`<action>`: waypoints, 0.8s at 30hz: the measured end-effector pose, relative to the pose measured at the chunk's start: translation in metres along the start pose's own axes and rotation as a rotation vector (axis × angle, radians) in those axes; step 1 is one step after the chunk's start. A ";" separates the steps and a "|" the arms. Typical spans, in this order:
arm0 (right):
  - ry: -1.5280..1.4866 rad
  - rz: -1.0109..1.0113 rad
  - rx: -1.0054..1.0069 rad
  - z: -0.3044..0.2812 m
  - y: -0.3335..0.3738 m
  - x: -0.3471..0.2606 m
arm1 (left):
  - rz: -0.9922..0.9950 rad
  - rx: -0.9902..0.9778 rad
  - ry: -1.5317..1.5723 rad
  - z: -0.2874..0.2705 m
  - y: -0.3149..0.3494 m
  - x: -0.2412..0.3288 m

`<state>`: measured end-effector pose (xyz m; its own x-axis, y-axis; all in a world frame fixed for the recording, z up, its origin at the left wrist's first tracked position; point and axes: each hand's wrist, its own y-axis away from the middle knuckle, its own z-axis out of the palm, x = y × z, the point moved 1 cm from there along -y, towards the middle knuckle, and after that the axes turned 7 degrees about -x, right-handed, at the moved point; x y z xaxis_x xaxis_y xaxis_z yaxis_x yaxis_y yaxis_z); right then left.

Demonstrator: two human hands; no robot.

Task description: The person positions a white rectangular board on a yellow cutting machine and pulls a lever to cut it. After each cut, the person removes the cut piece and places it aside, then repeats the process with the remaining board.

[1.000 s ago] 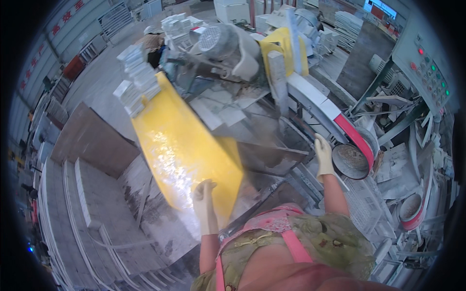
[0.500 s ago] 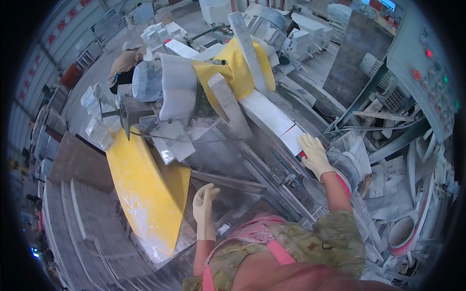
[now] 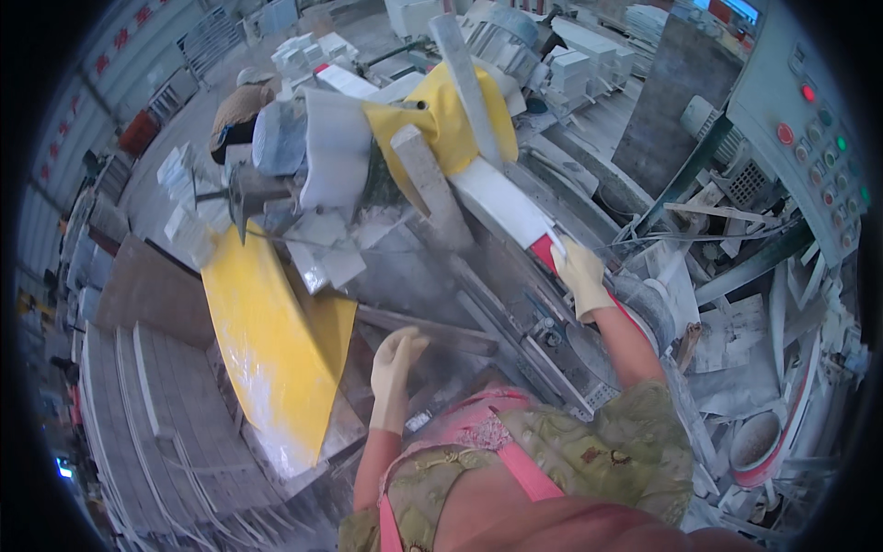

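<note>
My right hand (image 3: 581, 279), in a pale glove, is at the near end of a narrow belt with a red surface (image 3: 544, 252). Its fingers are closed on a thin white piece (image 3: 556, 241), mostly hidden by the hand. Just beyond, a long white slab (image 3: 501, 201) lies along the belt and runs under a yellow sheet (image 3: 441, 120). My left hand (image 3: 395, 361), gloved likewise, hovers with curled fingers in front of my body, beside a wooden bar (image 3: 428, 329). Nothing shows in it.
A large yellow sheet (image 3: 271, 345) hangs at the left, above stacked long slabs (image 3: 175, 405). A control panel (image 3: 814, 138) with lit buttons stands at the right. Motors (image 3: 501, 41), stone bars and broken pieces crowd the machine. Another person (image 3: 244, 110) bends at the far left.
The white piece at the belt's near end has come away from the long slab, baring more red belt. My right hand has shifted slightly left and turned; my left hand has risen slightly.
</note>
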<state>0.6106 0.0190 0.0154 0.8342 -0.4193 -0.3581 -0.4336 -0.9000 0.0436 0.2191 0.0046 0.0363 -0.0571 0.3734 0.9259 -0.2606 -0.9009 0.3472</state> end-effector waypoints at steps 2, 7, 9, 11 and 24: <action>-0.026 -0.070 -0.028 -0.012 0.013 -0.039 | -0.006 -0.106 0.038 0.008 -0.006 0.006; -0.096 -0.718 0.008 0.021 0.075 -0.193 | 0.019 -0.082 0.385 0.007 -0.014 0.007; -0.078 -1.010 -0.024 0.049 0.114 -0.253 | 0.207 -0.135 0.589 -0.024 0.000 0.003; 0.010 -1.202 -0.018 0.075 0.156 -0.302 | 0.380 0.253 0.562 -0.062 0.030 -0.009; -0.723 -1.447 -1.450 0.140 0.310 -0.487 | 0.646 1.187 1.092 -0.224 0.299 -0.074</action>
<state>0.0220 -0.0387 0.0727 -0.1336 0.2414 -0.9612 0.9877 -0.0472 -0.1491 -0.0706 -0.2426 0.0382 -0.5598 -0.5684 0.6029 0.8272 -0.4253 0.3672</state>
